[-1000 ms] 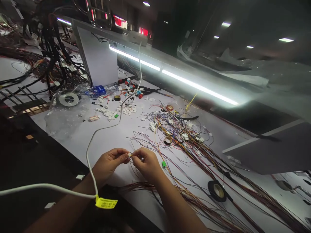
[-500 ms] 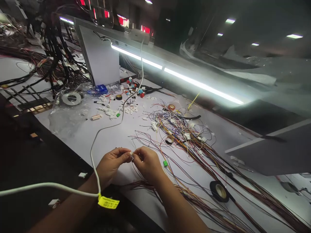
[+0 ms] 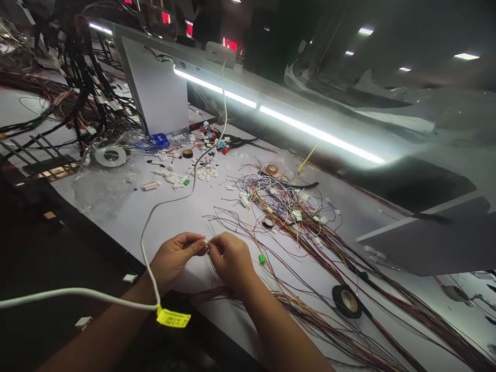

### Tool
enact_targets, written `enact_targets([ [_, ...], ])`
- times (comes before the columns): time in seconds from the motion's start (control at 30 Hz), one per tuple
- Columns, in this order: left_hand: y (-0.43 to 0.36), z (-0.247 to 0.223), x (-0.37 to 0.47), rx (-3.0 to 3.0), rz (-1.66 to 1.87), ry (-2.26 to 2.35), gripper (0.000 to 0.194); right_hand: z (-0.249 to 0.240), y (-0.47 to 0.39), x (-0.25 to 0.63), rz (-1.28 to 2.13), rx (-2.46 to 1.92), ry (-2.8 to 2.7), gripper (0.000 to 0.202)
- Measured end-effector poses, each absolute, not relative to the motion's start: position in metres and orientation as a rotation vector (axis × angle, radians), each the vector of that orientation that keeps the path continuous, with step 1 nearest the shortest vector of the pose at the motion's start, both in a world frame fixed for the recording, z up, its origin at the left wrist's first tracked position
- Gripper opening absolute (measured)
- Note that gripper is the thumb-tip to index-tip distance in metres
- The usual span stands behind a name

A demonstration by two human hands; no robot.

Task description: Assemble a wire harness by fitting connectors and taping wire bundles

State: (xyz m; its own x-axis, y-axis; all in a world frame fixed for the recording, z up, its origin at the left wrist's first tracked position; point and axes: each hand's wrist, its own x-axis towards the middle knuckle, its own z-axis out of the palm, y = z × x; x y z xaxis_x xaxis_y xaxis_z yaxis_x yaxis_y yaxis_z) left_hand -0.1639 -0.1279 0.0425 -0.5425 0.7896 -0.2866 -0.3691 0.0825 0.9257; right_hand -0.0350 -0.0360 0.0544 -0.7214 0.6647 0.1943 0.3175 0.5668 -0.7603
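My left hand (image 3: pixel 173 259) pinches a small white connector (image 3: pixel 206 242) between thumb and forefinger, just over the near part of the table. Right up against it, my right hand (image 3: pixel 233 260) is closed at the fingertips on what looks like a thin wire, mostly covered by the fingers. Thin wires (image 3: pixel 212 266) hang below the two hands. Beside my right hand lies a green connector (image 3: pixel 262 258) among loose wires. A white cable (image 3: pixel 144 243) with a yellow label (image 3: pixel 173 318) passes in front of my left forearm.
A tangled wire bundle (image 3: pixel 287 206) with white connectors spreads over the right side of the table. Black tape (image 3: pixel 347 301) rests on wires nearer me. Loose connectors (image 3: pixel 174 178), a plastic bag (image 3: pixel 101 181) and a blue-labelled bottle (image 3: pixel 158 141) lie farther back, under a light strip (image 3: pixel 321 134).
The whole view has shifted slightly, so things sit a little further left and up. My hands stay together; the white connector shows less between the fingers.
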Motion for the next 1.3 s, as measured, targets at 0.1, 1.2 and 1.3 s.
enact_targets([
  [0.1,-0.129,0.047,-0.163,0.271,1.650,1.223,0.027,0.055,-0.036,-0.035,1.429,-0.814,-2.140,0.011],
  [1.2,-0.122,0.048,-0.161,0.165,1.603,1.100,0.014,0.056,-0.034,-0.029,0.948,-0.805,-2.485,0.016],
  [1.3,-0.120,0.044,-0.166,0.029,1.602,1.057,0.009,0.042,-0.034,-0.002,0.728,-0.742,-2.557,0.019],
])
